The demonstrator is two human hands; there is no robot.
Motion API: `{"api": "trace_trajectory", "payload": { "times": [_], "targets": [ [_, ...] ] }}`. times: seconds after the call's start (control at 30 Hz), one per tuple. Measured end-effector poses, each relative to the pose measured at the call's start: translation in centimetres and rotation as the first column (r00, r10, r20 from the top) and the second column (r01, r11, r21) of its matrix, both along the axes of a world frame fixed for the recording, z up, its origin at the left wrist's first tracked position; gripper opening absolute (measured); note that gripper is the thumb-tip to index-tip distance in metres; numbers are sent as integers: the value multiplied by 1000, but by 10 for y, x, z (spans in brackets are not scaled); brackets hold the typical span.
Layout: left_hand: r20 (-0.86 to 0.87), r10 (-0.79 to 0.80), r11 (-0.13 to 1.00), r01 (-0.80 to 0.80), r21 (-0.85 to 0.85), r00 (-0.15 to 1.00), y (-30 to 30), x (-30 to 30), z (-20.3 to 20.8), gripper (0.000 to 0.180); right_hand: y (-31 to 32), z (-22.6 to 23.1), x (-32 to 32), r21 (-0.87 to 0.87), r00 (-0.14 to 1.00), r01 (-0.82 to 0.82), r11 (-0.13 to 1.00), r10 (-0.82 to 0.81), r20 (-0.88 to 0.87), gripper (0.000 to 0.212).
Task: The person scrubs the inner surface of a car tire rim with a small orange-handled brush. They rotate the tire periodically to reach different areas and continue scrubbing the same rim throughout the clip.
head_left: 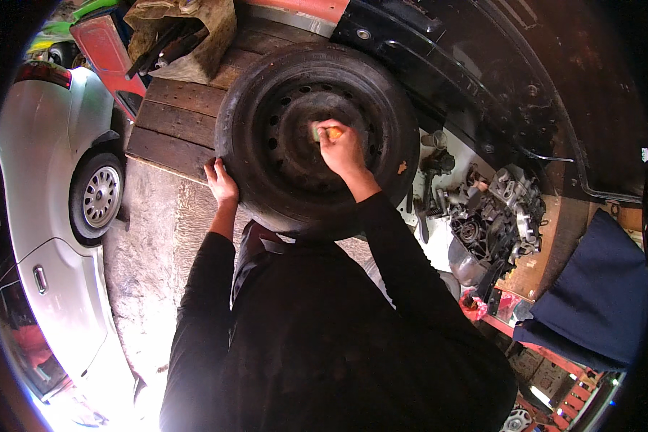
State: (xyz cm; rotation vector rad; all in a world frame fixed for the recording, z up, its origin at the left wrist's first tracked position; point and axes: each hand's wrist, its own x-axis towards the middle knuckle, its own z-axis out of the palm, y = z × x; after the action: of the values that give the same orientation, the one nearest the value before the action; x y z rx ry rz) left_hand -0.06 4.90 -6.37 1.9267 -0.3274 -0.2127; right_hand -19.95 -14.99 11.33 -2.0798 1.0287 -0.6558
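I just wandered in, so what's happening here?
A person has both hands at a dark wheel set over wooden planks. The right hand holds a small greenish and orange thing at the wheel's middle; what it is isn't clear. The left hand is at the wheel's left edge. A silver car stands off to the left.

The left hand (222, 183) contacts the wheel (299, 150) at its lower-left edge. The right hand (343, 153) holds an orange-and-green object (333, 132) over the wheel's disc. Planks (174, 146) extend left of the wheel.
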Motion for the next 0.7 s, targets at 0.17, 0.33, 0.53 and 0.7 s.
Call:
{"api": "trace_trajectory", "payload": {
  "times": [0.17,0.33,0.53,0.7],
  "targets": [
    [-71,-2,1000,1,-17,997,-4,-3,7,42,0,0,10,121,990,69,990,-83,114,8],
    [-85,13,1000,-14,-18,996,-2,-1,4,43,-7,2,-2,-28,992,98,995,-99,-73,8],
    [53,-60,998,58,35,997,1,0,-9,42,-22,17,-42,-100,916,-214,972,164,-365,12],
    [49,-51,998,49,32,998,5,1,-10,41,-54,66,-63,150,898,-106,983,159,-410,14]
  ]
}}
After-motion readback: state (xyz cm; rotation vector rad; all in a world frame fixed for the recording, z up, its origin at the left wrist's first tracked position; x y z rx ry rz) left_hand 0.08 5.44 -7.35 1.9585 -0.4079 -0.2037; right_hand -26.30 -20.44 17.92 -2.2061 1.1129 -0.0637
